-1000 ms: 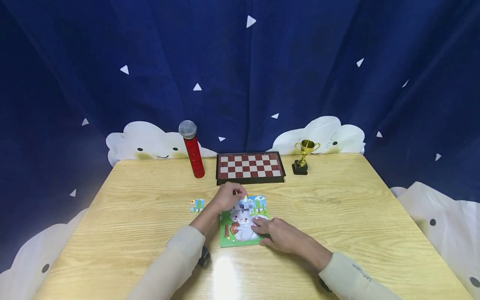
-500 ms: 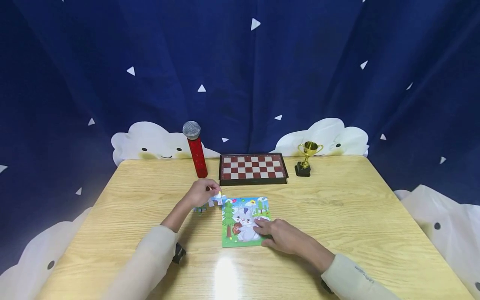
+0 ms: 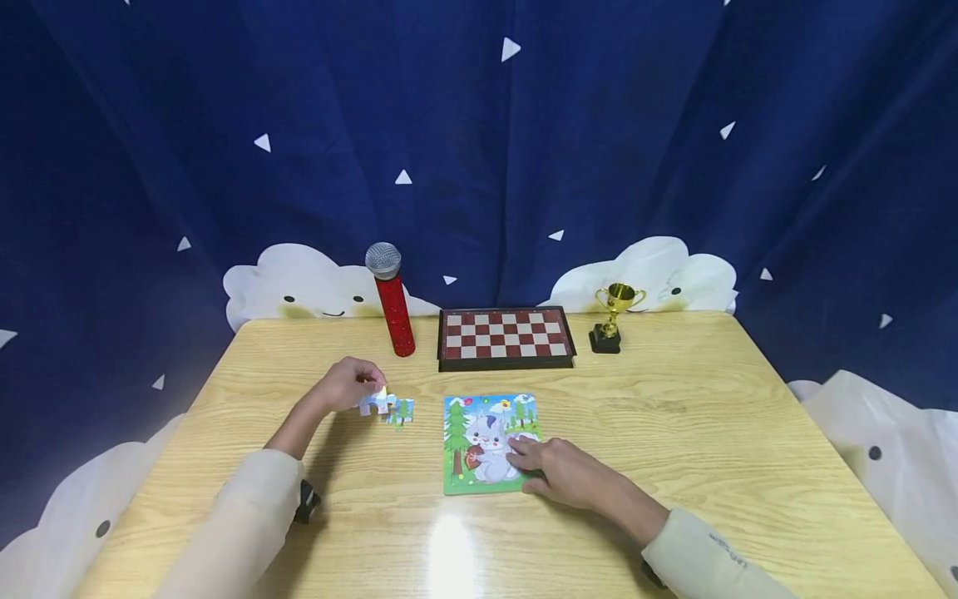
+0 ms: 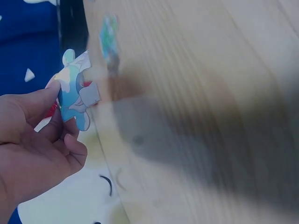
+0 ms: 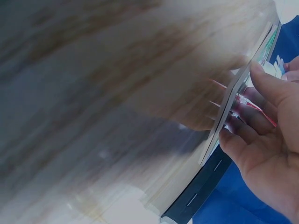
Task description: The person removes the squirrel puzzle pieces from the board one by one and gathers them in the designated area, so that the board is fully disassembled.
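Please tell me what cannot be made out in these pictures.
Head view: part of the animal puzzle, covered by the right hand.
Head view: the lettering on the right sleeve, too small to read.
Left wrist view: detail of the loose tree section, blurred.

The table point(image 3: 659, 449) is smooth, glossy wood; the curtain point(image 3: 599, 125), matt cloth — like 2 sleeves point(image 3: 711, 549). Rough metal-looking mesh caps the microphone point(image 3: 392, 301); the trophy point(image 3: 610, 325) gleams — metallic; the puzzle point(image 3: 490, 441), printed card.
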A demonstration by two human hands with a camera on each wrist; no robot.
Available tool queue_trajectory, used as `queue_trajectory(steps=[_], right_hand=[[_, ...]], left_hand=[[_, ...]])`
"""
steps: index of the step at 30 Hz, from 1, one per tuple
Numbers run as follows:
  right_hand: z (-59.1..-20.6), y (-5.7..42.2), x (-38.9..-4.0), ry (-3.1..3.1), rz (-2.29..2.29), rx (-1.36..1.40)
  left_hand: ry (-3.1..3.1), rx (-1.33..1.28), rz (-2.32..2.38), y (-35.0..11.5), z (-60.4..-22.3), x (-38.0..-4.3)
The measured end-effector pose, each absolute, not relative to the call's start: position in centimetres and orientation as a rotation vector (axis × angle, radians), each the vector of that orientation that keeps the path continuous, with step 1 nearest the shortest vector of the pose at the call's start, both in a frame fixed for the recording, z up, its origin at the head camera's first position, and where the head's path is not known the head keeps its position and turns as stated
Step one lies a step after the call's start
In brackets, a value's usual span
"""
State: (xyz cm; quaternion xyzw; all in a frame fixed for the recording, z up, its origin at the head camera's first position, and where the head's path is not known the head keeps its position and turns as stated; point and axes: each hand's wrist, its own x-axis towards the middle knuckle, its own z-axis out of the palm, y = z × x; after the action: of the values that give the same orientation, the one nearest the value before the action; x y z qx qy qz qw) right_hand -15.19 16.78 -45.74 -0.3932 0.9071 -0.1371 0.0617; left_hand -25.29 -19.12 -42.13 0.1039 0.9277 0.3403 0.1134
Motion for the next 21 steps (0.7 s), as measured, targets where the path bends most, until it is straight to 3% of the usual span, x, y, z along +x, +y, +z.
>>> queue_trajectory(steps=[21], right_hand=[[-45.9, 16.9, -15.2, 2.746, -0.434, -1.187]], left_hand=[[2.764, 0.226, 0.934, -20.2, -45.0, -25.2]])
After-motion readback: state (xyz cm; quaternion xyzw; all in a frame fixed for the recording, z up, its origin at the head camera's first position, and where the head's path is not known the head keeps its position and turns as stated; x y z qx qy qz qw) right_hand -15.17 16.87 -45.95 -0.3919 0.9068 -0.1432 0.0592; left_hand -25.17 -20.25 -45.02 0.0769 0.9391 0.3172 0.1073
